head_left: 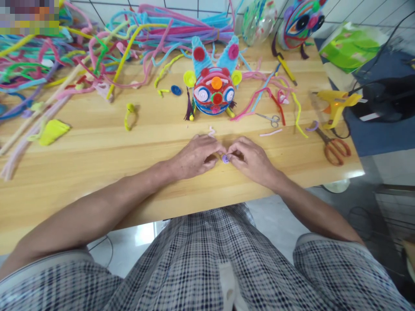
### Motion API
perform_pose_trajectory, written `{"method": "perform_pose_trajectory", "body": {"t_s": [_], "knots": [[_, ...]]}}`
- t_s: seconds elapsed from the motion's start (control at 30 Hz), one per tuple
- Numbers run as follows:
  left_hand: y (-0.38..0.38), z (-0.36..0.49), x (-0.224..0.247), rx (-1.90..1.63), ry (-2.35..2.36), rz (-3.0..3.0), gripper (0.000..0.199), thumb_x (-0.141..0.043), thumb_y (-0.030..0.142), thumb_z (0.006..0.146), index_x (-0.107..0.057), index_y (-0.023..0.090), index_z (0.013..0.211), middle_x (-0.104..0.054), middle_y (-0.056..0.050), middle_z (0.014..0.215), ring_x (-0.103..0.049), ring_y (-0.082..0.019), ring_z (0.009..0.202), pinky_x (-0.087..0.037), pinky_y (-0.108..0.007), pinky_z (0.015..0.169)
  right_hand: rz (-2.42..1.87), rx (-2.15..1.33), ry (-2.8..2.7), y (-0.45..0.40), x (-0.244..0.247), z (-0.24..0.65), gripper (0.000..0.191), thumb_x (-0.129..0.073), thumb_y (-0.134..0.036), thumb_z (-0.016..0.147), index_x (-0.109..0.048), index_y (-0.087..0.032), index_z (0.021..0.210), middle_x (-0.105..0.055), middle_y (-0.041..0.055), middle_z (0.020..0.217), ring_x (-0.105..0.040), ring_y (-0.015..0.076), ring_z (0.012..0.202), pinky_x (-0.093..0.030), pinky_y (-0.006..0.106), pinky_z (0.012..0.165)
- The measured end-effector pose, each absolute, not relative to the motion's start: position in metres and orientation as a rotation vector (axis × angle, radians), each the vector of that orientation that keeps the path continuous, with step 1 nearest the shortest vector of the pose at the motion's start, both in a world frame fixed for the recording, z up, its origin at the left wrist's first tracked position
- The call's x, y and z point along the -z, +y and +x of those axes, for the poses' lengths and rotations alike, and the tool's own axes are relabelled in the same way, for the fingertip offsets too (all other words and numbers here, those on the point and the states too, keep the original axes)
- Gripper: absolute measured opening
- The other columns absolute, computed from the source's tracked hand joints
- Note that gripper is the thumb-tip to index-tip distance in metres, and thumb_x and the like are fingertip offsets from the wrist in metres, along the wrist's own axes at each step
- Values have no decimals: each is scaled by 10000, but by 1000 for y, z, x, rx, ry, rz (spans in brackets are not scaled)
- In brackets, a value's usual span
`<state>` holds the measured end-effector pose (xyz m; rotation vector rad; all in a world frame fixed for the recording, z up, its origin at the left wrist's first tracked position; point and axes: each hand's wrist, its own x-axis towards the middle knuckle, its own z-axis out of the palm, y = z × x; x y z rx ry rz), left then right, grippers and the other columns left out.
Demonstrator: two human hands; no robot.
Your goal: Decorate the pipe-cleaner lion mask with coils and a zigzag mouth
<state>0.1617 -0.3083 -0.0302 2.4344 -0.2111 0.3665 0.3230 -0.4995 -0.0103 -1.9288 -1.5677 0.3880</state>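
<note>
A small purple coil [225, 159] sits between my two hands, low over the wooden table [155, 190]. My left hand [199, 157] has its fingers curled, with thumb and fingertips against the coil's left side. From the right, my right hand [251, 159] pinches the coil's edge between thumb and forefinger. Just beyond my hands stands a colourful animal head [210, 93] with blue ears, an orange nose-like disc and round white eyes. A short pale pink piece [212, 131] lies near my left fingers.
Many fuzzy stems [129, 52] are heaped at the back left. Small scissors [272, 119], orange-handled scissors [335, 149], a yellow glue gun [337, 103] and a yellow cutter [287, 69] lie on the right. A second colourful head [301, 26] stands behind.
</note>
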Motion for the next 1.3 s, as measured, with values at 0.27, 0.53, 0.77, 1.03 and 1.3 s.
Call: {"method": "perform_pose_trajectory", "body": {"t_s": [0.27, 0.53, 0.77, 1.03, 1.3], "knots": [[-311, 155, 27, -557, -137, 2488, 111, -628, 210, 1022, -663, 199, 1127, -776, -103, 1102, -727, -246, 1059, -514, -368, 894, -1892, -526, -1330, -491, 2, 325, 79, -687, -207, 921, -713, -234, 852, -722, 13, 863, -634, 184, 780, -482, 333, 746], [-320, 154, 14, -529, 38, 2093, 108, -716, 289, 960, -697, 183, 949, -724, -4, 830, -545, -106, 640, -467, -261, 670, -1870, -423, -1170, -487, -12, 308, 54, -687, -183, 893, -691, -227, 862, -743, -2, 827, -639, 157, 735, -453, 302, 685], [-319, 157, 4, -335, 315, 1636, 414, -802, 566, 927, -766, 163, 839, -687, -11, 751, -536, -106, 642, -445, -231, 592, -1636, -621, -1012, -487, -10, 306, 201, -779, -390, 958, -691, -247, 1069, -779, 24, 1029, -722, 182, 915, -576, 347, 859], [-320, 159, 1, -347, 481, 1400, 559, -905, 717, 755, -815, 169, 824, -758, -43, 825, -544, -93, 589, -471, -212, 516, -1445, -615, -923, -476, -14, 302, 300, -849, -453, 937, -701, -268, 1120, -790, 26, 1084, -755, 190, 998, -624, 375, 959], [-319, 155, 1, -417, 303, 1612, 504, -791, 674, 927, -794, 181, 820, -705, -9, 739, -552, -117, 664, -514, -247, 686, -1545, -560, -978, -470, -14, 303, 125, -809, -349, 947, -782, -229, 970, -816, 8, 910, -736, 160, 813, -610, 319, 801]]}}
